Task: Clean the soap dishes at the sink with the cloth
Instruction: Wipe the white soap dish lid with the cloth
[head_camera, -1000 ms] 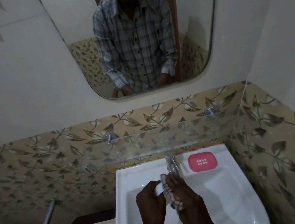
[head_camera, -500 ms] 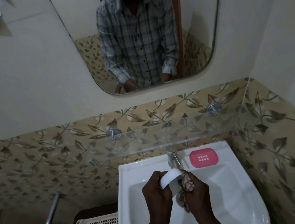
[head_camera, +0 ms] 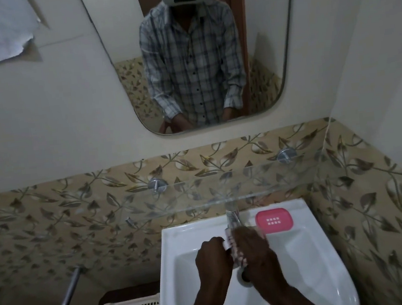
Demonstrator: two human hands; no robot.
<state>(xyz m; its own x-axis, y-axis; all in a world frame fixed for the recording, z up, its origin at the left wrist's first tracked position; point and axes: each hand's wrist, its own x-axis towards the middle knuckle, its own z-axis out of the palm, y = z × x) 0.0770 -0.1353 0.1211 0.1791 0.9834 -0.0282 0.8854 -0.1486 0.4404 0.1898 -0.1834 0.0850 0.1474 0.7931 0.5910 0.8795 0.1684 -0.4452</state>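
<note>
Wiping over the basin: a white soap dish is gripped between both hands above the sink, almost wholly hidden from view.

Left hand: the fingers are curled tight around the near end of the white soap dish, of which only a thin pale edge is seen at the fingertips.

White soap dish, axis: its direction cannot be told with confidence; the visible sliver suggests the long axis runs roughly across, from one hand to the other.

Cloth: a patterned rag is pressed against the dish, trapped between the two hands, hanging slightly toward the drain.

Right hand: the fingers are clenched on the cloth, bearing on the dish from the right.

Tap: it stands directly behind the hands, close to the knuckles.

Pink soap dish: it is set flat on the sink's back ledge, right of the tap, its long axis running left to right and its slotted face upward; it appears not yet taken up.

Risk, slip: a wet dish held by its ends could be squeezed out and dropped into the basin.

Risk, knock: a wide wiping stroke could strike the tap or nudge the pink dish off the ledge.
</note>
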